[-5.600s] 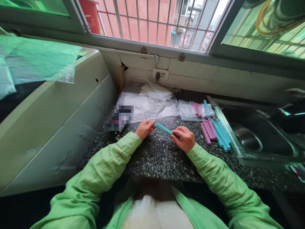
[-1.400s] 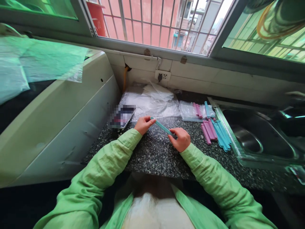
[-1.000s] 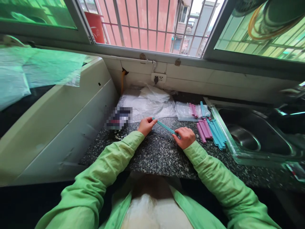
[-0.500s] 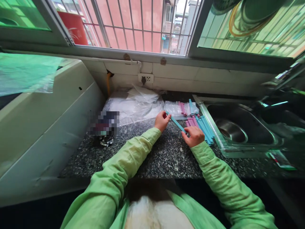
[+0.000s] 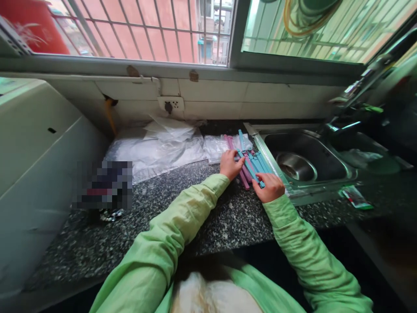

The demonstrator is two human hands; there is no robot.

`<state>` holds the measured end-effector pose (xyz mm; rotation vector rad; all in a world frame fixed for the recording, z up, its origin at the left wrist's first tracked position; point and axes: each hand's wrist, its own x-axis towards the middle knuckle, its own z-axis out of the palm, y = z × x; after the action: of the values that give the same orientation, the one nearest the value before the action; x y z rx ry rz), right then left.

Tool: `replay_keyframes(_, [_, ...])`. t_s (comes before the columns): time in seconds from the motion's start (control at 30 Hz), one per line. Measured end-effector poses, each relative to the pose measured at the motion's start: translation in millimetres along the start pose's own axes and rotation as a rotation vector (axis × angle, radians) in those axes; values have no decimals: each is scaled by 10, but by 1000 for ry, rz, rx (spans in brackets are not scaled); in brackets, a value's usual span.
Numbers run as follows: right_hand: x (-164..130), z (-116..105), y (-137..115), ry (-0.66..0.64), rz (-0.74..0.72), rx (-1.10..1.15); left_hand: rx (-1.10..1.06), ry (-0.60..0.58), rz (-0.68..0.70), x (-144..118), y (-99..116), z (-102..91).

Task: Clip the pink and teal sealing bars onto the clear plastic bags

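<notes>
Beside sink rim [image 5: 264, 153], held clip [image 5: 250, 167].

A slim blue clip [image 5: 250, 166] lies slantwise (held at both ends) over the clip pile [image 5: 252, 165].

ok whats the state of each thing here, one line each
blue clip: held at both ends, over the pile
left hand: pinching the clip's far end
right hand: gripping its near end
clip pile: loose, beside the sink
sink: no water showing
bags: lying flat
window: barred
</notes>
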<state>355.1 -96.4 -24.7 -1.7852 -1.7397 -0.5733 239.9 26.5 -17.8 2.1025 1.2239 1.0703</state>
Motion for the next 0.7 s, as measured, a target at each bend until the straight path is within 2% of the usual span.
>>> replay_keyframes(0.23, [-16,-55,60,19,36,-76,98,-65,8,44,87,101])
replay_keyframes(0.37, [-23,-54,64,-18,72,-69,127,-80,23,63,118,163])
replay_keyframes(0.7, [-19,-33,68,-40,74,-142,155,-131,52,122,75,230])
